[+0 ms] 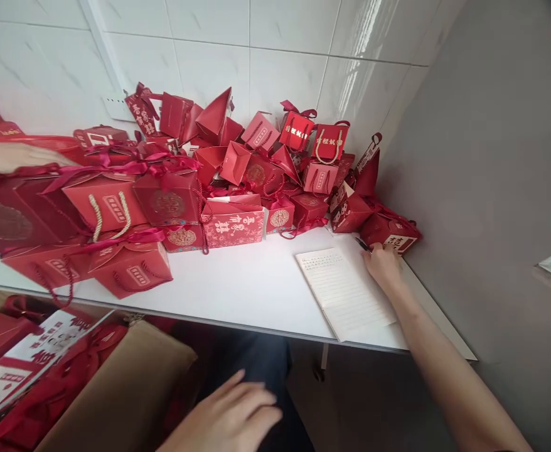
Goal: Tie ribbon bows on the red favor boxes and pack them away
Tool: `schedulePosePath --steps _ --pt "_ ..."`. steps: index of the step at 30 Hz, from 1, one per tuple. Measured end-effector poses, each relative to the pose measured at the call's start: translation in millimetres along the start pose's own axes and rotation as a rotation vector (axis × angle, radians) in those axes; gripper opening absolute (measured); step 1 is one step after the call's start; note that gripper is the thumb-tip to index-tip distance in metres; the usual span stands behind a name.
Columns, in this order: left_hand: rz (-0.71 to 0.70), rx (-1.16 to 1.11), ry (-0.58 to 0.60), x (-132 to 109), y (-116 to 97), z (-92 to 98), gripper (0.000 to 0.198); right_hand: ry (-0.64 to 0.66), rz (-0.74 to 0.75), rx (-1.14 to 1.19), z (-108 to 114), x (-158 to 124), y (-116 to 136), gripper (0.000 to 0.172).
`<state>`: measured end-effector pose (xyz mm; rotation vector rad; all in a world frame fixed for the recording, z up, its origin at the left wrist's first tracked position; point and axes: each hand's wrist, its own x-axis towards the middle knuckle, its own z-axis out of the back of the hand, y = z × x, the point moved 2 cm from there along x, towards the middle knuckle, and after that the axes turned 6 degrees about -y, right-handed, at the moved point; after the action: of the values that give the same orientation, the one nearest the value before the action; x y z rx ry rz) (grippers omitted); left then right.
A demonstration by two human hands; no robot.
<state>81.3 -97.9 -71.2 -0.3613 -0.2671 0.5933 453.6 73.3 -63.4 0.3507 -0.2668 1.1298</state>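
Note:
My right hand [383, 265] rests on the far right of a lined notebook [346, 290] lying on the white table [238, 292]. Its fingers are closed on a dark pen [363, 244] whose tip points toward the boxes. My left hand [231, 414] hangs below the table edge over my lap, fingers stretched out and holding nothing, next to a brown cardboard box [120, 392]. A heap of several red gift boxes [172, 194] with ribbons and cord handles covers the back and left of the table.
White tiled wall runs behind the heap. A grey wall [492, 157] closes the right side. More red boxes and printed packaging [26, 361] fill the cardboard box and floor at lower left. Bare table surface lies between the heap and the notebook.

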Motion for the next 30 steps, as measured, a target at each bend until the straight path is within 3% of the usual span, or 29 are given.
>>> schedulePosePath --steps 2,5,7,10,12,15,17,19,22,27,30 --pt "-0.146 -0.023 -0.114 62 -21 -0.6 0.032 0.005 -0.014 -0.013 -6 -1 -1 0.032" --pt "-0.299 -0.028 -0.255 132 -29 -10.2 0.034 0.029 0.012 0.003 -11 -2 -5 0.027" --pt "-0.394 -0.021 -0.233 163 -21 -20.5 0.038 0.044 0.045 0.034 -13 -1 -8 0.027" --pt "-0.416 -0.022 -0.165 193 0 -29.0 0.046 0.065 0.1 0.126 -12 0 -10 0.039" --pt "-0.391 -0.032 -0.118 203 14 -29.0 0.053 0.043 0.095 0.412 -8 -2 -5 0.042" --pt "-0.37 -0.05 0.008 206 27 -26.7 0.061 -0.006 -0.061 1.164 -2 -6 10 0.031" --pt "-0.348 -0.059 0.072 204 31 -25.1 0.063 0.099 -0.162 1.539 -3 -10 24 0.024" --pt "-0.329 -0.071 0.088 203 31 -23.5 0.062 0.197 -0.267 1.706 -7 -13 34 0.018" --pt "-0.326 -0.098 0.1 203 30 -22.2 0.061 0.265 -0.315 1.718 -14 -16 40 0.026" --pt "-0.308 -0.117 0.13 207 32 -22.5 0.061 0.286 -0.221 1.559 -20 -19 39 0.048" --pt "-0.312 -0.105 0.127 209 34 -23.2 0.06 0.25 -0.238 1.312 -19 -19 37 0.039"
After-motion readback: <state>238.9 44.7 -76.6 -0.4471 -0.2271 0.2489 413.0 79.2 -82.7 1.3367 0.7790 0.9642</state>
